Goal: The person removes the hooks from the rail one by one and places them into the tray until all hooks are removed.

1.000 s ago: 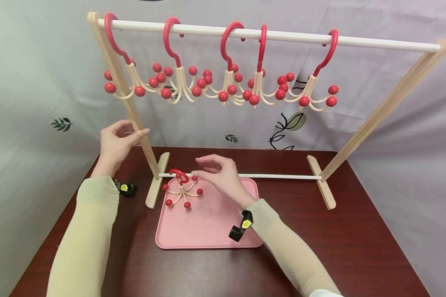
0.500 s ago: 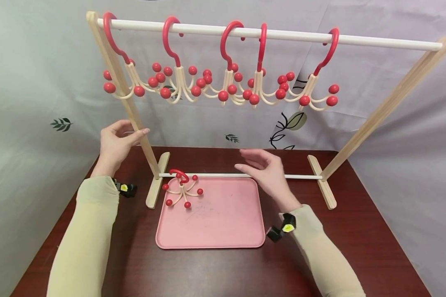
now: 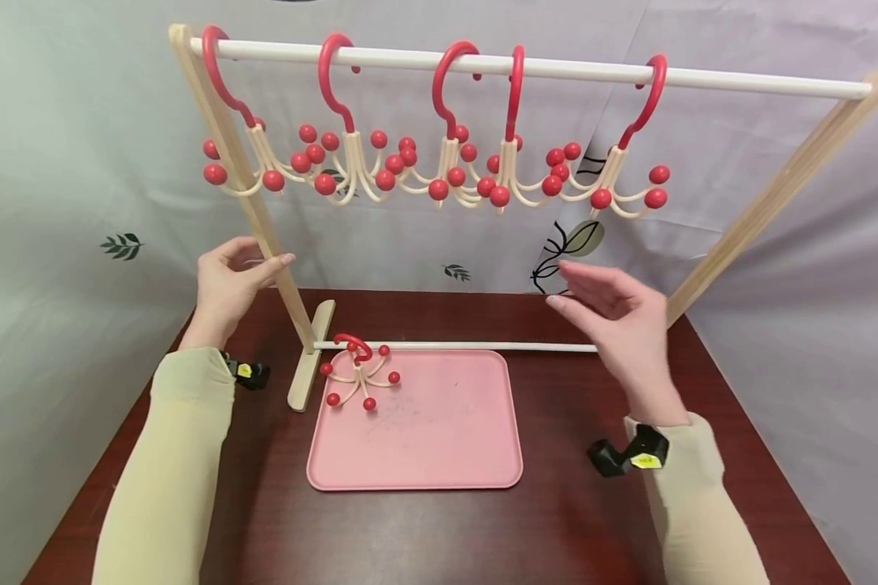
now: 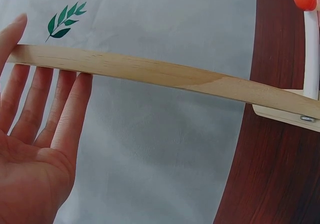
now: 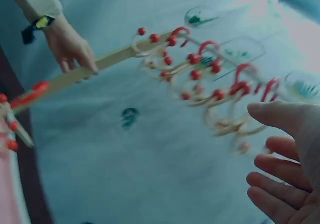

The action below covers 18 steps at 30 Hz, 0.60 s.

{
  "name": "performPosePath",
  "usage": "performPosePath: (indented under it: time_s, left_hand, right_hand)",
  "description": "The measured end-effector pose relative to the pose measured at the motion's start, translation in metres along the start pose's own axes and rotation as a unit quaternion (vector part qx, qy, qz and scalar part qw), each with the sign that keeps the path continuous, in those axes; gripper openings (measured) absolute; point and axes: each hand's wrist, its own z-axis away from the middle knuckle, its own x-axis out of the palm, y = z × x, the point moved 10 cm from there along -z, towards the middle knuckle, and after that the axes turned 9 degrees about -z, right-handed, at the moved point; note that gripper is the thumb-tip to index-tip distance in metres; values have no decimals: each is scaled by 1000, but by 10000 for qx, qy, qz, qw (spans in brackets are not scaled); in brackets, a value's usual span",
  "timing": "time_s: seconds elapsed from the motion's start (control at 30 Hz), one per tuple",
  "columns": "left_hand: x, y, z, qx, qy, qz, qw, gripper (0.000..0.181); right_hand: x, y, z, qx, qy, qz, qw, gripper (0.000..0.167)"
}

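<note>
My left hand (image 3: pixel 227 284) holds the left wooden post (image 3: pixel 290 292) of a hanging rack, thumb on one side and fingers on the other. In the left wrist view the post (image 4: pixel 165 73) lies across the fingers. My right hand (image 3: pixel 625 329) is in the air at the right, holding nothing, with fingers apart in the right wrist view. It hides part of the right post (image 3: pixel 746 211) and its foot. Several claw hangers with red hooks and red-tipped arms hang from the white top rod (image 3: pixel 402 58); the rightmost hanger (image 3: pixel 613 166) is above my right hand.
One more claw hanger (image 3: pixel 359 372) rests on the far left corner of a pink tray (image 3: pixel 424 447), its hook by the white lower rod (image 3: pixel 446 345). The tray is on a dark red-brown table (image 3: pixel 380 532). Pale cloth (image 3: pixel 380 252) hangs behind.
My right hand has moved right and up, away from the hanger on the tray, to near the right post. The left hand stays on its post, and the hanger on the tray has not moved.
</note>
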Motion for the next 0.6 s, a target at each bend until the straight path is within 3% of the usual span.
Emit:
performPosePath:
  time_s: [0.23, 0.33, 0.43, 0.6]
  left_hand:
    - [0, 0, 0, -49, -55, -103, 9999, 41]
    - [0, 1, 0, -50, -53, -118, 9999, 40]
    - [1, 1, 0, -61, -62, -115, 9999, 40]
    - [1, 2, 1, -60, -84, -130, 9999, 41]
  right_hand:
    - [-10, -78, -10, -960, 315, -545, 9934, 42]
    - [-19, -97, -18, -1319, 485, -778, 9870, 42]
    - [-25, -109, -29, -1403, 692, -924, 9834, 42]
    - [-33, -108, -48, -1041, 939, -887, 9862, 42]
